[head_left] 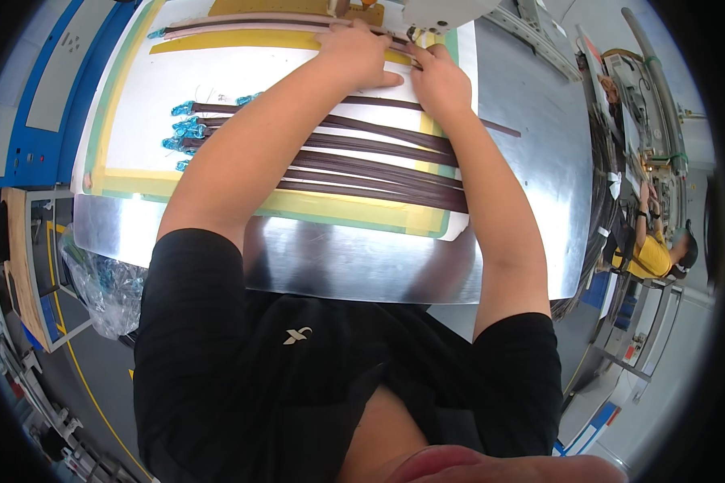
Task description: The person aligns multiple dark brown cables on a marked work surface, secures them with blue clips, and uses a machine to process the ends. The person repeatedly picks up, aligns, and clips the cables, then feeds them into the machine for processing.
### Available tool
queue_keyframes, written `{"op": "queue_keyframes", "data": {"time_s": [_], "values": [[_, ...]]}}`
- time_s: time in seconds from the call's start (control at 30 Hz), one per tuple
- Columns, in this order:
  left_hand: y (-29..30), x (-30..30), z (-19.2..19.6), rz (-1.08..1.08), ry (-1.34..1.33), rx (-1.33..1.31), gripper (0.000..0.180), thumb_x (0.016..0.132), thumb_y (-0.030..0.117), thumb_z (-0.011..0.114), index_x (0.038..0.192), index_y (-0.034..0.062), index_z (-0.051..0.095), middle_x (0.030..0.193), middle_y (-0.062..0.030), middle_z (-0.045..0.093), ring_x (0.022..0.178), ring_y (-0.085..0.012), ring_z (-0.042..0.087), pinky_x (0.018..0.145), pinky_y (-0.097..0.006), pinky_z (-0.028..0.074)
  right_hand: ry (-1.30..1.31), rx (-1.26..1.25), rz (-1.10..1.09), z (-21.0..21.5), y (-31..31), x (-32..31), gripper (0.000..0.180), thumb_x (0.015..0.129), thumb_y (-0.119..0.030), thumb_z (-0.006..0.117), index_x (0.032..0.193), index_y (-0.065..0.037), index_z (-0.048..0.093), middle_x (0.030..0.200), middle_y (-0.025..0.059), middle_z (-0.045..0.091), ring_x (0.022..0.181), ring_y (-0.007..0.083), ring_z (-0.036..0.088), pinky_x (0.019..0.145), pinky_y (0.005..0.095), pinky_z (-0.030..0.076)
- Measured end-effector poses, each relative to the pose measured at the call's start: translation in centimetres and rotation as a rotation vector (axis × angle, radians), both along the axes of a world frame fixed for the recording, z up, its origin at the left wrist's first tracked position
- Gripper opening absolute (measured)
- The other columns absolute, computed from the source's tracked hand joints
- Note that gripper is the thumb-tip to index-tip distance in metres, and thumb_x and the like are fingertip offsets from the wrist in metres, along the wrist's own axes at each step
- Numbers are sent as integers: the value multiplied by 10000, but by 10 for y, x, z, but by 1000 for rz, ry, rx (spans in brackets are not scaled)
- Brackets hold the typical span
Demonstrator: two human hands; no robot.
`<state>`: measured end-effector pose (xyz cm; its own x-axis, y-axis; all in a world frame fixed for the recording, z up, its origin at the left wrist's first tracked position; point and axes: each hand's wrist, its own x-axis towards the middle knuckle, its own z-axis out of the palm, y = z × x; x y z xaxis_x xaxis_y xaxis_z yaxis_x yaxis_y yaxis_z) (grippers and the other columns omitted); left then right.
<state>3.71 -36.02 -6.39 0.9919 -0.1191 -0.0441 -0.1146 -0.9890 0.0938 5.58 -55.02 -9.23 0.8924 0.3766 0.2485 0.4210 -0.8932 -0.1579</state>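
Observation:
A long dark brown strip (242, 26) lies across the far part of the white work sheet (129, 105), its left end wrapped in blue film. My left hand (354, 50) rests over this strip, fingers stretched along it and thumb spread to the right. Close to the white machine head (447, 11), my right hand (443, 83) has its fingertips pinched at the strip's right part; the exact grip is small in view. Nearer me, several similar brown strips (370, 148) lie side by side under my forearms, with blue-wrapped ends (187, 129) at their left.
Yellow and green tape (298, 200) borders the sheet on a shiny metal tabletop (532, 193). A blue cabinet (44, 88) stands at left, above a clear plastic bag (109, 290). Far right, a person in yellow (652, 256) works at another station.

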Motion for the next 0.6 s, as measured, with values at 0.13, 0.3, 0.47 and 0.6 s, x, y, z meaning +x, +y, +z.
{"op": "queue_keyframes", "data": {"time_s": [0.13,0.3,0.47,0.6], "values": [[14,-7,0,-54,-44,1,840,856,715,708,1552,270,558,1545,-192,518,1423,-426,501,1116,-621,451,4,-31,-29,0,-1,1,445,980,-240,593,1419,-233,665,1325,90,648,1084,307,720,920,453,596],[93,-12,-1,-44,-60,89,801,932,697,646,1565,220,534,1573,-211,510,1452,-407,502,1172,-555,437,-2,-1,-11,-1,2,1,452,981,-239,586,1426,-221,659,1330,93,645,1094,316,717,923,457,595],[181,-22,-3,105,-83,182,773,961,691,606,1517,154,579,1526,-173,574,1399,-381,565,1149,-518,472,-8,2,-21,-3,3,0,440,986,-225,576,1418,-211,660,1328,98,645,1094,336,714,929,463,595],[282,-27,-5,171,-149,185,695,1008,640,568,1471,123,613,1479,-139,620,1317,-375,623,1093,-517,501,-20,-16,-46,-2,2,-2,421,992,-226,579,1404,-212,666,1319,92,647,1091,338,715,925,459,597]]}}
